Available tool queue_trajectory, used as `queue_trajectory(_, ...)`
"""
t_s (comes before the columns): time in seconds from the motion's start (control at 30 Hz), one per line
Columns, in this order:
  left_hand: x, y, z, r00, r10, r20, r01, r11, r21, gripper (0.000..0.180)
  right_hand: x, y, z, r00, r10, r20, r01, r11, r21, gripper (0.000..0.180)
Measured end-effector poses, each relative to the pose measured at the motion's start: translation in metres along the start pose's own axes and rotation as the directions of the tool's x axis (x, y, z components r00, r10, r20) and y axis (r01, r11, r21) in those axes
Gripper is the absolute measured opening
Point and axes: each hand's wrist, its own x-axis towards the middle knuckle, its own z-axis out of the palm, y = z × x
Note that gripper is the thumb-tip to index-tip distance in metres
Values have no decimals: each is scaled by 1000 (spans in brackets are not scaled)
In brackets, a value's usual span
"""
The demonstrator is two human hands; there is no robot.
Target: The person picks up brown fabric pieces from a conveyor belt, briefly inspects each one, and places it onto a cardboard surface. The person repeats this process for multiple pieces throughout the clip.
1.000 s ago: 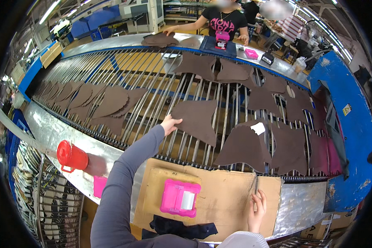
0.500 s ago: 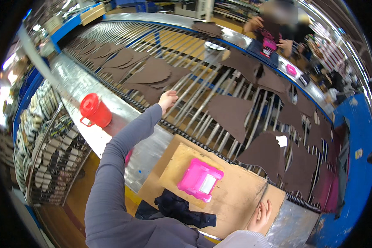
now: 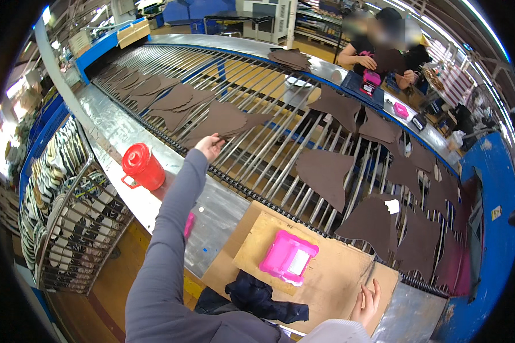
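Left hand (image 3: 210,146) pinching brown leather piece (image 3: 223,121) on roller conveyor (image 3: 280,114), mid-frame; pick-up step. Right hand (image 3: 365,301), lower right, apparently holding thin tool. Next: clean lift.

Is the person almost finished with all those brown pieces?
Not nearly. The left hand grips one brown leather piece on the roller conveyor; the right hand rests on the cardboard sheet. More brown pieces lie on the rollers, unhandled.
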Motion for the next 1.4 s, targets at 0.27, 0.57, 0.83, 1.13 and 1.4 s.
queue_trajectory(0.27, -238, -10, 52, 798, 349, 491, -292, 937, -192, 61, 80, -101, 13, 957, -256, 137, 172, 880, 443, 21)
queue_trajectory(0.57, -391, -113, 95, 223, 440, 870, -886, 464, -8, 94, 137, -236, 49, 838, -535, 111, 231, 532, 815, 38)
queue_trajectory(0.83, -353, -67, 32, 472, 588, 657, -688, 712, -143, 52, 125, -169, 28, 833, -546, -92, 487, 642, 592, 23)
queue_trajectory(1.13, -378, 0, 8, 343, 171, 924, -898, -230, 376, 28, 98, -152, 41, 674, -734, 79, 657, 645, 389, 41)
queue_trajectory(1.4, -379, 10, -6, 171, 160, 972, -923, -321, 215, 23, 85, -144, 78, 646, -753, 128, 632, 621, 463, 43)
